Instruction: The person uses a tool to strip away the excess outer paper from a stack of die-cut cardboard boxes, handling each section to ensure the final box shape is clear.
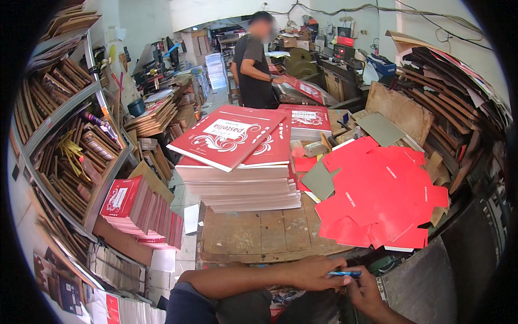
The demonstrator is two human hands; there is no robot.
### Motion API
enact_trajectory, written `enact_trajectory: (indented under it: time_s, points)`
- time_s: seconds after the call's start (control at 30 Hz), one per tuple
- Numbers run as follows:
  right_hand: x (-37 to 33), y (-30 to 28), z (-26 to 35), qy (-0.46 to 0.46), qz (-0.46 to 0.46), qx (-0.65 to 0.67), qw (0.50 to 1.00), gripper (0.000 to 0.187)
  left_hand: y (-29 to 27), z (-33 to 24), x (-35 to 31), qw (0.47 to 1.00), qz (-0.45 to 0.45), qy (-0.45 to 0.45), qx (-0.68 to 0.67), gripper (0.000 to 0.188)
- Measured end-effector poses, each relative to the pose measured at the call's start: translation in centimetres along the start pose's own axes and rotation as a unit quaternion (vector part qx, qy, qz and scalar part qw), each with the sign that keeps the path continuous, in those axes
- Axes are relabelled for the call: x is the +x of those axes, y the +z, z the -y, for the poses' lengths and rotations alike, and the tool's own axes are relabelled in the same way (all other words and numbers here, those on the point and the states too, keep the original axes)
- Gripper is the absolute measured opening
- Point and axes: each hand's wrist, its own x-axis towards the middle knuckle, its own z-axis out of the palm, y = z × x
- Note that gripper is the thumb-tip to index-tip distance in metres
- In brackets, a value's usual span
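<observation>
My left hand [319, 273] reaches across in front of me, its fingers closed at the left end of a slim blue pen-like stick [346, 274]. My right hand [368, 291] comes up from the lower right with curled fingers against the stick's right end. What else is within the right fingers is hidden. Both hands are just past the near edge of a worn wooden table [253, 232]. On that table stands a tall stack of red and white printed sheets [237, 183], the top ones skewed. Right of it lies a pile of flat red die-cut box blanks [386, 189].
A co-worker [253, 65] stands beyond, a hand on a red sheet [305, 89]. Shelves [97, 151] crammed with wooden boards line the left. More red printed stacks [137, 208] sit below them. A dark metal machine part [421, 281] is close at my right.
</observation>
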Motion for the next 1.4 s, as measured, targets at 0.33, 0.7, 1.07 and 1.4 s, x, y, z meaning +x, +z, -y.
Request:
enact_trajectory:
  time_s: [0.33, 0.7, 1.07, 1.4]
  points:
    - [0.1, -0.7, -0.1, -0.075, 0.138, -0.212, 0.965, 0.021, 2.7, -0.2, 0.4, 0.988, -0.056, -0.051, 0.135, 0.057]
    - [-0.1, -0.4, 1.5, -0.025, 0.211, -0.266, 0.94, 0.023, 2.6, 0.5, -0.3, 0.989, -0.007, -0.096, 0.114, 0.067]
    - [0.0, 0.0, 1.3, -0.003, 0.234, -0.18, 0.955, 0.024, 1.2, 1.5, -0.9, 0.989, -0.018, -0.068, 0.13, 0.063]
    - [0.0, 0.0, 1.0, -0.007, 0.069, -0.111, 0.991, 0.027, 1.3, 1.6, -1.0, 0.997, -0.012, -0.001, 0.082, 0.039]
